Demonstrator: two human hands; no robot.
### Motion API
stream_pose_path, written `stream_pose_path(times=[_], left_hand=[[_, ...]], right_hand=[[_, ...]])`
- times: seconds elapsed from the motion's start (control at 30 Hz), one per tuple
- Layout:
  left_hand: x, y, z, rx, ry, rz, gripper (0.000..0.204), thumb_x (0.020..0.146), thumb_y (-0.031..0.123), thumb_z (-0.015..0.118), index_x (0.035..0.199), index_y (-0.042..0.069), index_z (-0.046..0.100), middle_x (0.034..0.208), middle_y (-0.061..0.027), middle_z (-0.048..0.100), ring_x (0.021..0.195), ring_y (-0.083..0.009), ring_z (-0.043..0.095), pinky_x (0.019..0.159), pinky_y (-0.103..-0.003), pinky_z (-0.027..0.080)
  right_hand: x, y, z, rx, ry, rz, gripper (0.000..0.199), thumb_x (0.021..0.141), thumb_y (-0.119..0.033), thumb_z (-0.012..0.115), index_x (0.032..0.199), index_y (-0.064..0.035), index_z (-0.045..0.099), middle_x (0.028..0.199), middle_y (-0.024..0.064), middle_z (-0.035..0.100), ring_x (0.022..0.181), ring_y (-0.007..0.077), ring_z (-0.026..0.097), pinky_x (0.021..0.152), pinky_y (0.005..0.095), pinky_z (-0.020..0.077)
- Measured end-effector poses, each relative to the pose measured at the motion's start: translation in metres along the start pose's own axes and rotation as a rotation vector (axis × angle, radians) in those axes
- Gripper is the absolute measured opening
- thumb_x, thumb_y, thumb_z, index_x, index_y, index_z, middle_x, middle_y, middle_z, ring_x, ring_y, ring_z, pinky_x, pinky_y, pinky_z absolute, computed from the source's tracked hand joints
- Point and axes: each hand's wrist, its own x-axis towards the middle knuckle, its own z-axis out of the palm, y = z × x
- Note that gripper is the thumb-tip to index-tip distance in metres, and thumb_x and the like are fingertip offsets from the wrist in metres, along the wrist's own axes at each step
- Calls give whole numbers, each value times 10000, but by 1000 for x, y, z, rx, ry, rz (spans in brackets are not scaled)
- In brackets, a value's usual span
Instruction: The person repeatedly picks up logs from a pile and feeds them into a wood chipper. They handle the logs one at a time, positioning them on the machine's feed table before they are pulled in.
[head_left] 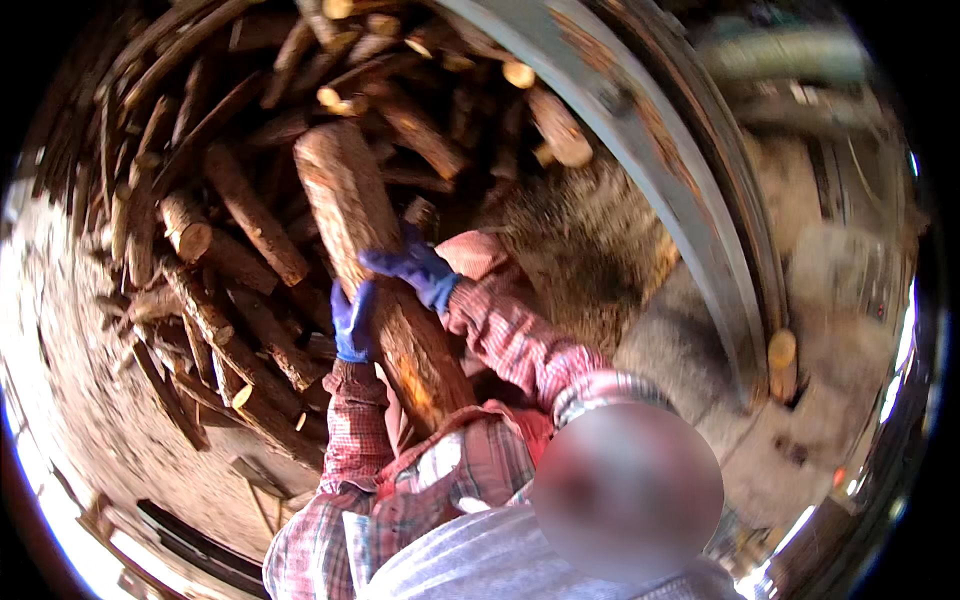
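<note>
- Thick log (350, 210), bark on, lies aslant in front of the person; far end over the woodpile (250, 215), near end close against the clothing.
- Left hand (354, 320), blue-gloved: on the log's left side, grip pressed to the bark, fingers pointing up along it.
- Right hand (418, 272), same glove: on the right side, grip closed against the log, fingers reaching over its upper face. Log held between the two.
- Log surface: rough and reddish brown, paler toward the far end, orange-yellow patch bared near the body.
- Woodpile: fills the upper left; split and round pieces, thin poles at the far left, lying at all angles, some with pale cut ends showing.
- Ground at left (65, 320): tan, bare-looking, strewn with small bits near the pile's edge.
- Ground right of the hands (575, 235): brown, littered, motion-blurred. Grey slab (665, 345) just beyond.
- Metal beam (710, 255): grey-blue with rust-brown patches, bowed by the lens, running from top centre down the right.
- Short log piece (783, 352) beside the beam's lower end, round cut face showing.
- Far right: greenish cylinder (790, 52), too blurred to identify. Bright light along both side rims.
- Sleeves (525, 345): red plaid.
</note>
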Motion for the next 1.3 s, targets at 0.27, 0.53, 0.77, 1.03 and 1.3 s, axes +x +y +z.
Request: stream_pose_path(times=[0.27,0.53,0.77,1.03,1.3], left_hand=[[-63,-5,174,964,-151,1252,336,885,-11,514,1219,-37,525,1362,-264,381,1182,-360,484,1020,-430,375],[-194,-95,480,-548,-872,-120,611,861,185,654,1351,3,336,1270,-159,489,1166,-246,483,1040,-369,370],[-257,-103,576,443,-1181,35,746,796,307,725,1359,-5,349,1306,-182,481,1190,-246,481,1030,-368,378],[-232,-150,322,1163,-394,-60,897,758,574,648,1364,-15,348,1344,-212,446,1266,-313,419,1065,-356,323],[-229,-202,154,776,45,-284,851,719,607,650,1312,32,442,1311,-172,494,1227,-318,455,1020,-389,364]], right_hand=[[-133,-171,-77,-487,-159,-437,961,654,-348,825,1383,-8,298,1323,178,444,1209,277,439,1058,374,312],[-365,-332,-284,-1304,126,-590,700,646,-445,779,1150,-18,545,1053,92,531,969,192,483,882,339,380],[-516,-392,-453,-1655,378,-407,1110,570,-531,801,1415,-47,270,1314,195,466,1208,319,463,1031,403,364],[-531,-323,-541,-1982,665,-263,959,611,-328,819,1387,-59,324,1321,217,462,1207,362,460,1018,457,374],[-266,-185,-287,-1338,-114,-969,650,817,-296,685,1310,26,410,1325,177,445,1210,289,444,1029,402,339]])
